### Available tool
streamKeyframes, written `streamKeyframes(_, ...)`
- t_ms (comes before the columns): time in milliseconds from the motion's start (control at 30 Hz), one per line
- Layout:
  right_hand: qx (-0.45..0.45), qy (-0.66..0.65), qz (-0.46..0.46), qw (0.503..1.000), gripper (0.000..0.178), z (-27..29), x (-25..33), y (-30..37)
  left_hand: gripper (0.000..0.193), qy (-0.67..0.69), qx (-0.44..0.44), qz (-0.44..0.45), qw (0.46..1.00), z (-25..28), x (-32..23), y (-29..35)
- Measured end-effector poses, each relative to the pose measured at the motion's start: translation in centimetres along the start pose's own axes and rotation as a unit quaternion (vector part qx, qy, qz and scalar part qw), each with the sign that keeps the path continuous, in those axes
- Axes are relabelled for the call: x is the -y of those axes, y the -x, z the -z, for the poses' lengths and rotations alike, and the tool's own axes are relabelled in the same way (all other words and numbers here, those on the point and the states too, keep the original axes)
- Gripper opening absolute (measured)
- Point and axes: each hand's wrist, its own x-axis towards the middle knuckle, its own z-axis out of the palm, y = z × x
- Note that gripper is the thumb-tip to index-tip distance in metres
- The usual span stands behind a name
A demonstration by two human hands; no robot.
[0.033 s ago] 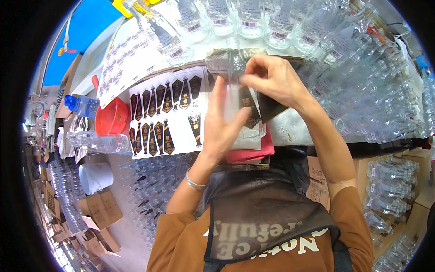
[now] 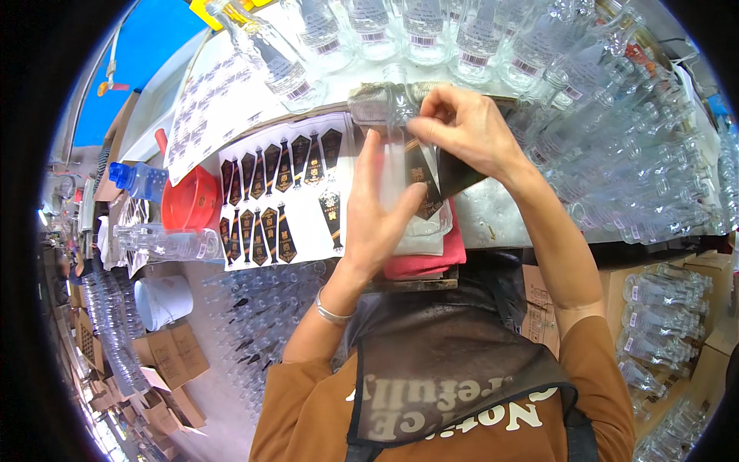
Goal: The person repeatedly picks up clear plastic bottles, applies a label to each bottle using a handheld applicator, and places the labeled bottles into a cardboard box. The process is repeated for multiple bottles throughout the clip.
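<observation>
A clear glass bottle (image 2: 394,173) lies with its neck on a cloth-wrapped rest (image 2: 369,102) and its base toward me. On its upper side sits a black tie-shaped label (image 2: 420,173) with gold marks. My left hand (image 2: 377,204) grips the bottle from the left, its thumb over the label. At the label's narrow end, my right hand (image 2: 469,135) has thumb and forefinger pinched together near the bottle neck. A dark flat piece (image 2: 457,179) is tucked in that hand, its upper part hidden by the palm. Whether the fingertips pinch the label is blurred.
A sheet of similar labels (image 2: 296,223) lies left of the bottle, near a red plastic container (image 2: 188,199). Labelled bottles (image 2: 427,38) stand behind, and many more bottles (image 2: 639,154) crowd the right. Beneath the held bottle is a pink cloth (image 2: 422,266).
My right hand has shifted slightly up and left along the bottle neck, bringing the dark flat piece with it. My left hand and the bottle stay in place.
</observation>
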Motion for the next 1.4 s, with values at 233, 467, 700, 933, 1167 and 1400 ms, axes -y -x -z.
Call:
streamKeyframes(233, -0.025, -0.118, -0.106, 0.987, 0.036, -0.9, -2.1, 4.6, 0.065, -0.164, 0.047, -0.096, 0.981, 1.7, -0.9, -2.0)
streamKeyframes(467, 0.007, -0.116, -0.109, 0.987, 0.057, -2.5, -1.5, 7.8, 0.06, -0.19, 0.069, -0.116, 0.972, 1.6, -0.2, -3.4)
streamKeyframes(700, 0.002, -0.12, -0.104, 0.987, 0.057, -2.6, -1.4, 7.6, 0.057, -0.184, 0.068, -0.102, 0.975, 1.6, -0.4, -3.7)
streamKeyframes(933, 0.022, -0.193, -0.13, 0.972, 0.055, -2.4, -2.3, 8.5, 0.057, 0.054, 0.032, 0.039, 0.997, 1.2, -0.1, -2.0)
streamKeyframes(1167, 0.033, -0.189, -0.141, 0.971, 0.055, -2.8, -2.4, 9.4, 0.062, 0.213, 0.063, 0.164, 0.961, 1.0, -0.2, 1.2)
streamKeyframes(1400, 0.025, -0.171, -0.128, 0.977, 0.054, -2.9, -2.0, 9.2, 0.063, 0.233, 0.056, 0.167, 0.956, 0.7, 0.0, 1.2)
